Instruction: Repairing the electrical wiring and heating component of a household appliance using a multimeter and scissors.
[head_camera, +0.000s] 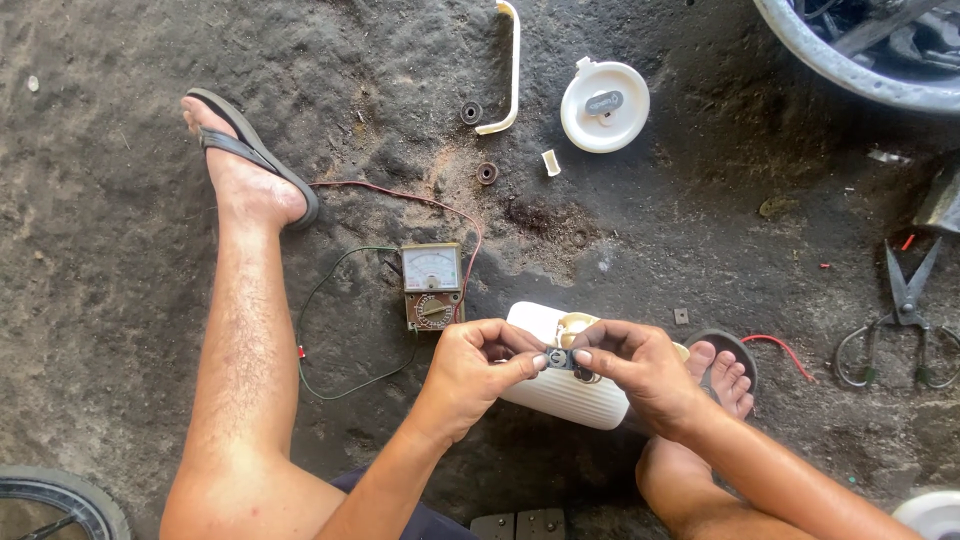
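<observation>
My left hand (482, 358) and my right hand (634, 362) meet in the middle, both pinching a small dark part (562, 359) between thumb and fingertips. Right beneath them lies a white ribbed plastic housing (562, 396) with a cream piece inside its open top. An analog multimeter (432, 285) with a dial face and a round knob lies on the ground just left of my left hand. Its red lead (440, 204) and green lead (330, 386) trail over the ground.
A white curved handle (512, 65), a white round cap (604, 105), two dark round bushings (471, 112) and a small white clip (551, 162) lie farther off. Scissors (905, 302) lie at right. My sandalled feet (243, 160) flank the work. A grey tub rim (850, 70) is top right.
</observation>
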